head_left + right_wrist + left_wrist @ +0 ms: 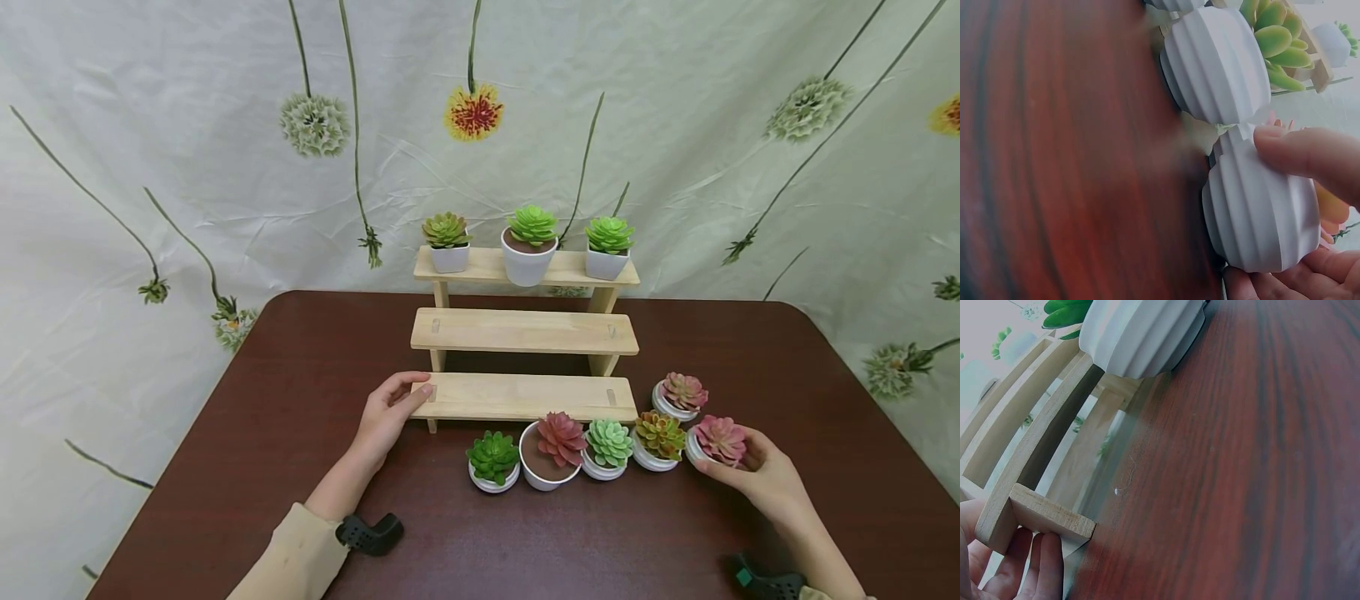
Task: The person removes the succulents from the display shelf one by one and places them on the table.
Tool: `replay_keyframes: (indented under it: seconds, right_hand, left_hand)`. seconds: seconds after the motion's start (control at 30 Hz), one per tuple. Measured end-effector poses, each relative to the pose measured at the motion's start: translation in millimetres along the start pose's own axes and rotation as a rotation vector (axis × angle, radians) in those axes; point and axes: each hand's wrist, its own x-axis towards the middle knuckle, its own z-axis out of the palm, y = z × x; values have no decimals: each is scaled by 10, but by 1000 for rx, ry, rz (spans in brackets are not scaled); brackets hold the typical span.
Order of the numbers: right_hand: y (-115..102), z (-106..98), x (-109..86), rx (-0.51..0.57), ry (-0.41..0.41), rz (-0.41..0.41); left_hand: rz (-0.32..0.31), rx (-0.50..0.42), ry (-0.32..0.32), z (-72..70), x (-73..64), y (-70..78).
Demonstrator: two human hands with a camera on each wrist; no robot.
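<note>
A three-step wooden plant stand (525, 397) stands on the table. My left hand (386, 410) grips the left end of its lowest step, thumb on top; the left wrist view shows fingers (1049, 565) beside the step's leg. On the right, my right hand (772, 479) holds a pink potted succulent (720, 440), thumb and fingers around its ribbed white pot (1260, 206), which rests at table level. Close by are an orange-green succulent (660, 435) and another pink succulent (681, 392).
In front of the stand are a dark green succulent (492, 457), a red succulent (561, 439) in a larger pot and a pale green succulent (609, 442). The top step bears three potted succulents, the middle one (528, 265) largest. A floral cloth (225, 125) hangs behind the table.
</note>
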Motion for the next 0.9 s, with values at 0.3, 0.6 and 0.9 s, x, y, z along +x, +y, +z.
replay_keyframes:
  seconds: [0.3, 0.6, 0.9]
  right_hand:
    - [-30, -16, -4, 12, 2, -41]
    - [-184, -139, 17, 17, 26, -145]
    - [-128, -196, 253, 67, 52, -187]
  left_hand:
    - [-1, -3, -2, -2, 5, -3]
    - [-1, -7, -9, -8, 10, -15]
    - [-7, -8, -4, -7, 6, -9]
